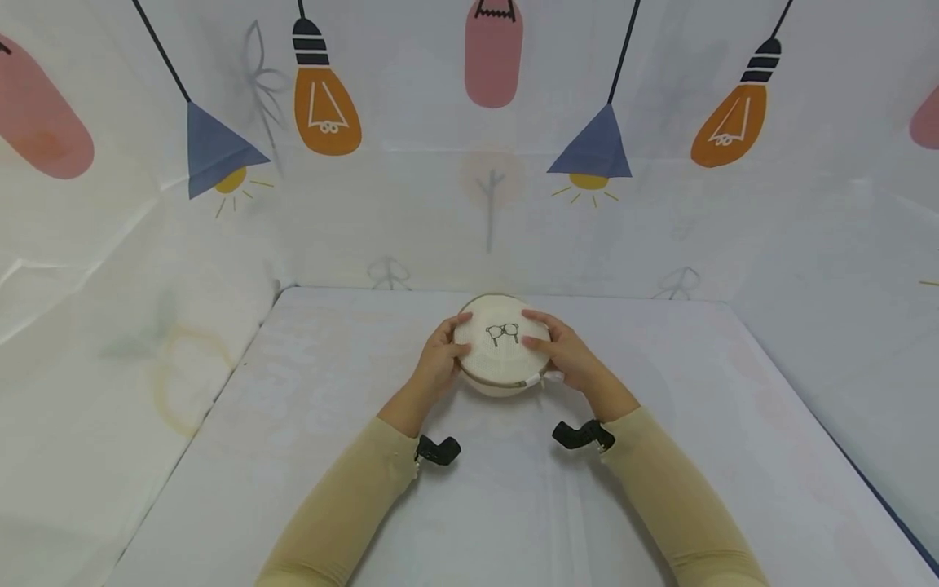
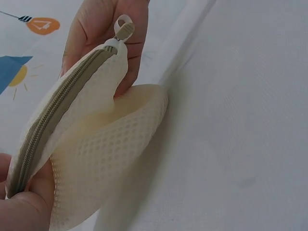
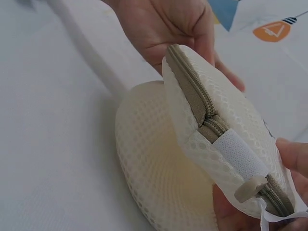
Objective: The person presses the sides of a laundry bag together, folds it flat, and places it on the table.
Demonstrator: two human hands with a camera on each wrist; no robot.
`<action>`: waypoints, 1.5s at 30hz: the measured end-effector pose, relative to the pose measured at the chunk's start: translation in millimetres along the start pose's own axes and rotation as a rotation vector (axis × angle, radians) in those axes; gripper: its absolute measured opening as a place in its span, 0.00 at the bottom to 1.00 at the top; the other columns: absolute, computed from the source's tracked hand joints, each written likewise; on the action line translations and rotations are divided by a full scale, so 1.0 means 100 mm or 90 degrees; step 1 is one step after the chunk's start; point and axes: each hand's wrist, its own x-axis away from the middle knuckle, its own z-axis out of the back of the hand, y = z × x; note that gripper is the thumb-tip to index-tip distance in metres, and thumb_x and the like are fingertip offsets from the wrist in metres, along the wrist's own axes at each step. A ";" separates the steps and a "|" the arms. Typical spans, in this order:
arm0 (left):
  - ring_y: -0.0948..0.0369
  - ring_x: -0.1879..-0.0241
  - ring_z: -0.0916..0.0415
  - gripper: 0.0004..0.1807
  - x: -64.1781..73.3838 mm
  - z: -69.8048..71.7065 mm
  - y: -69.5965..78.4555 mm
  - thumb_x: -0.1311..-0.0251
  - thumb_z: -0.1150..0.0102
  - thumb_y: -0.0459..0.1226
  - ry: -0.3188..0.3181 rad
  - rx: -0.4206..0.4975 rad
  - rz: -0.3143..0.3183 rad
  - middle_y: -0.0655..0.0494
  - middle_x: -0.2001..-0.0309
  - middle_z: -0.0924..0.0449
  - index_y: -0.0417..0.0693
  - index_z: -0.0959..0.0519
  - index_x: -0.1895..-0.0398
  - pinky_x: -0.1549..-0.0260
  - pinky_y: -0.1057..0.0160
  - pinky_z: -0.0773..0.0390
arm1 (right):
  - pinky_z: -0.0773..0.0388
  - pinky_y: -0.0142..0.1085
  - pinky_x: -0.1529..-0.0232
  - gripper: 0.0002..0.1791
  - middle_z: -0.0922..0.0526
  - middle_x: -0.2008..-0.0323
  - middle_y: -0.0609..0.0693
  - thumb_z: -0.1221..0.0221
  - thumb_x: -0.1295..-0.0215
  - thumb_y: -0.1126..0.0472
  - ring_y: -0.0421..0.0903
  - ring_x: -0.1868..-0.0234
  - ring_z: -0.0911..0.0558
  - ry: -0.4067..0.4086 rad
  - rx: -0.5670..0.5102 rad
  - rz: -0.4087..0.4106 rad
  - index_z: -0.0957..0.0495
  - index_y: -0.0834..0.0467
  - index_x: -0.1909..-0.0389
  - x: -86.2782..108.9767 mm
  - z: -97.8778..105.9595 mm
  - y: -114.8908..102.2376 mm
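A round cream mesh laundry bag (image 1: 499,338) with a small dark line drawing on its top face is held just above the table's far part. My left hand (image 1: 438,356) grips its left edge, thumb on the top face. On the opposite edge my right hand (image 1: 575,352) pinches it, thumb and fingers over the face. A brown zipper (image 2: 48,113) runs round the rim. In the right wrist view the zip pull (image 3: 250,189) hangs near my right hand, beside a white elastic tab (image 3: 239,151). The lower mesh half (image 3: 154,144) bulges, partly folded, toward the table.
A white-covered table (image 1: 499,505) lies under both arms, and a white sheet (image 1: 425,212) printed with lamps and bulbs rises behind and at the sides. Black camera mounts (image 1: 438,450) stick out from both wrists.
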 end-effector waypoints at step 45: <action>0.50 0.26 0.42 0.28 -0.08 0.15 -0.13 0.36 0.36 0.31 0.102 -0.385 -0.033 0.52 0.24 0.40 0.48 0.27 0.32 0.31 0.54 0.37 | 0.21 0.40 0.49 0.37 0.49 0.22 0.56 0.38 0.30 0.58 0.54 0.39 0.27 -0.003 0.169 0.021 0.41 0.47 0.23 -0.02 -0.07 0.08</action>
